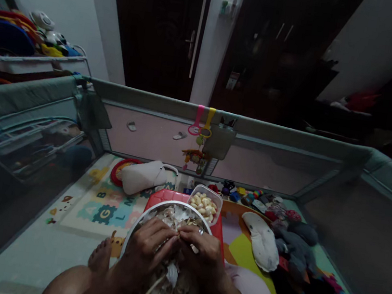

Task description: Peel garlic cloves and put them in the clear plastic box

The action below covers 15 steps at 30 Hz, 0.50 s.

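My left hand [153, 241] and my right hand [201, 250] meet fingertip to fingertip above a round metal bowl [131, 228]. Both are closed in a pinch on a small garlic clove [178, 233], mostly covered by the fingers. Papery garlic skins [175, 214] and unpeeled garlic fill the bowl below and around the hands. Just beyond its far rim, a clear plastic container [219, 203] holds several peeled garlic cloves [203, 203]. Bowl and container stand on a red plastic stool or small table [165, 195].
Playpen walls [274, 134] of mesh and padded fabric surround me. A white pillow [142, 177] lies on the alphabet play mat [100, 202] at left. At right are a spotted white cushion [262, 241], a grey plush toy [295, 246] and several small toys [236, 194].
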Motion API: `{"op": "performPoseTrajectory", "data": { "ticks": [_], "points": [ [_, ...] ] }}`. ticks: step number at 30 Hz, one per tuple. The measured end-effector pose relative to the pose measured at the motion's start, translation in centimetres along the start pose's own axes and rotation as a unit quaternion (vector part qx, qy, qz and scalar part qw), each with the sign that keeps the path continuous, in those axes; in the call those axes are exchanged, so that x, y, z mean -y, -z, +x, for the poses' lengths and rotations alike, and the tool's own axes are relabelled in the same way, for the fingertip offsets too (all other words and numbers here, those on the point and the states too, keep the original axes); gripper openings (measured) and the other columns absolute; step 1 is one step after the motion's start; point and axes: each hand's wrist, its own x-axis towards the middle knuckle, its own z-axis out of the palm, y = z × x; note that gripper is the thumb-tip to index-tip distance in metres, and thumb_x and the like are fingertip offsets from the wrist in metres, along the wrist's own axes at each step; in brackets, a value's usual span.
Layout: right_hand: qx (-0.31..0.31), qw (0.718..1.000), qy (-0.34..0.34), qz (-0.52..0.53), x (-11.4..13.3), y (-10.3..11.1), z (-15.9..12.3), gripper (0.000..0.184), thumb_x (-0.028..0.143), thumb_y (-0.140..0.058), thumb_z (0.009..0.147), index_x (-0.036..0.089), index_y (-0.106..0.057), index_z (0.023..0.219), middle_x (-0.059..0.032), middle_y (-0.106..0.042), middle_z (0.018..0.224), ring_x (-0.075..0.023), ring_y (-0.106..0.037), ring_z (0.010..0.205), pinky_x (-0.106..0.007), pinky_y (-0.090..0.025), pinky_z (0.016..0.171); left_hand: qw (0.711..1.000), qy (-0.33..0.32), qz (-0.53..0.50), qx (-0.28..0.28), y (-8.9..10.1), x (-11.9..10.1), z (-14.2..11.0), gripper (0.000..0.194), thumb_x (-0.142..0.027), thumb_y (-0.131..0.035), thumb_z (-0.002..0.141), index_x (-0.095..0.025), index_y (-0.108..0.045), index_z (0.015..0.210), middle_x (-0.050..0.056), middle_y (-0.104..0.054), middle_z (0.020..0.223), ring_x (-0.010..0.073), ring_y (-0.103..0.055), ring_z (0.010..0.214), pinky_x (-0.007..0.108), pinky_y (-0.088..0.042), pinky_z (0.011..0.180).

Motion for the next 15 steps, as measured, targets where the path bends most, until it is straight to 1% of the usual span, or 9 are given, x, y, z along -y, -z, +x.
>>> {"op": "performPoseTrajectory", "data": {
  "ticks": [3, 7, 12, 15],
  "points": [
    [0.018, 1.000, 0.002, -0.024, 0.16, 0.01, 0.06, 0.019, 0.022, -0.046, 0.086, 0.017, -0.062, 0.077, -0.0069, -0.070, 0.071, -0.0165, -0.067, 0.064, -0.023, -0.053, 0.057, 1.000, -0.021, 0.020, -0.001, -0.03, -0.06, 0.10, 0.017, -0.013, -0.044, 0.084, -0.016, -0.059, 0.078, 0.005, -0.064, 0.075, 0.0187, -0.059, 0.072, 0.032, -0.049, 0.066],
    [0.022, 0.999, -0.001, -0.035, 0.24, -0.20, -0.03, 0.026, 0.022, -0.043, 0.088, 0.018, -0.061, 0.071, -0.0064, -0.069, 0.066, -0.0157, -0.067, 0.062, -0.021, -0.051, 0.053, 0.999, -0.035, 0.039, -0.004, -0.16, -0.22, 0.18, 0.021, -0.011, -0.040, 0.085, -0.016, -0.057, 0.073, 0.005, -0.063, 0.073, 0.0187, -0.058, 0.070, 0.032, -0.049, 0.065],
    [0.019, 1.000, -0.011, -0.017, 0.33, -0.36, -0.03, 0.022, 0.020, -0.045, 0.086, 0.019, -0.062, 0.073, -0.0071, -0.070, 0.071, -0.0162, -0.067, 0.064, -0.023, -0.052, 0.057, 0.997, -0.052, 0.053, -0.016, -0.22, -0.37, 0.30, 0.024, -0.008, -0.035, 0.084, -0.016, -0.056, 0.075, 0.005, -0.062, 0.071, 0.0185, -0.058, 0.071, 0.032, -0.049, 0.065],
    [0.017, 1.000, -0.017, -0.004, 0.38, -0.31, 0.03, 0.020, 0.018, -0.045, 0.086, 0.018, -0.061, 0.074, -0.0083, -0.070, 0.074, -0.0168, -0.067, 0.064, -0.023, -0.052, 0.057, 0.998, -0.040, 0.053, -0.019, -0.13, -0.46, 0.47, 0.021, -0.008, -0.037, 0.083, -0.016, -0.055, 0.075, 0.005, -0.061, 0.071, 0.0180, -0.057, 0.070, 0.031, -0.049, 0.065]
  ]
}}
